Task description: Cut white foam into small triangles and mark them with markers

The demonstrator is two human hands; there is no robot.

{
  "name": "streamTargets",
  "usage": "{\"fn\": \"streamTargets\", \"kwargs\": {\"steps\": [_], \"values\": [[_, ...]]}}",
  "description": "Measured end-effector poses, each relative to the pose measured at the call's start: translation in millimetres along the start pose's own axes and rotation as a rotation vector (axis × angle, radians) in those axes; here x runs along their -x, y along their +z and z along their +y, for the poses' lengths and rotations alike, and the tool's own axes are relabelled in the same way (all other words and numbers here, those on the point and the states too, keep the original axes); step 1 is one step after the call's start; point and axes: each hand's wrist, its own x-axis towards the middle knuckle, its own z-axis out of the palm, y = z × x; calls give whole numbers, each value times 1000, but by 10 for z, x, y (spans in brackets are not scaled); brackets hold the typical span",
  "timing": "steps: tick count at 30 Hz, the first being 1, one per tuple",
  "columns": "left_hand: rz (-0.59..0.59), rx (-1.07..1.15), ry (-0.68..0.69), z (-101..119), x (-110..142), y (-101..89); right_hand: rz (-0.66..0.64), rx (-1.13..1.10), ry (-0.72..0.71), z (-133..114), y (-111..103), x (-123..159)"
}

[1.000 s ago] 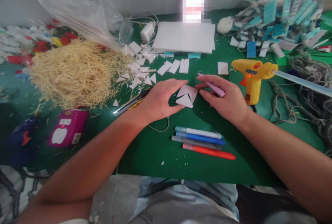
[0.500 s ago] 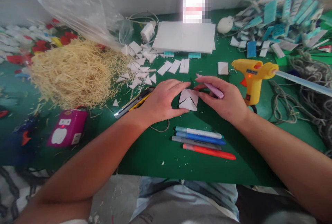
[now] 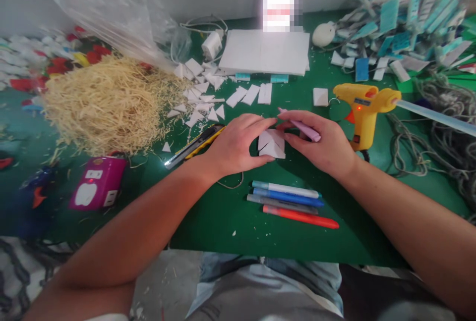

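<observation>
Two white foam pieces lie together on the green tabletop between my hands: a notched one and a triangular one at its near side. A thin dark gap shows between them on the left. My left hand curves around them, its thumb at the near edge and its fingers along the far side. A light purple marker rests in the grip of my right hand. My right thumb and index fingertips are at the pieces' right edge. Below lie several markers, among them a red one and a blue one.
A yellow glue gun stands at the right, near tangled cord. By my left forearm lie a box cutter and a magenta power adapter. Farther back are straw, foam scraps and white sheets.
The triangular foam piece has shifted slightly to the right, and its gap with the notched piece has narrowed on the right side. My left hand has moved a little to the right.
</observation>
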Motion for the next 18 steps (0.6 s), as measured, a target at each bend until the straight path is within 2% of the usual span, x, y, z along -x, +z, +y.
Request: {"fn": "streamTargets", "kwargs": {"steps": [10,18], "values": [[-54,51,-145,125,-49,-17,-2,67,-36,13,-3,-1],[-60,73,-167,120,-37,0,-38,145,-1,-11,-21,18]]}}
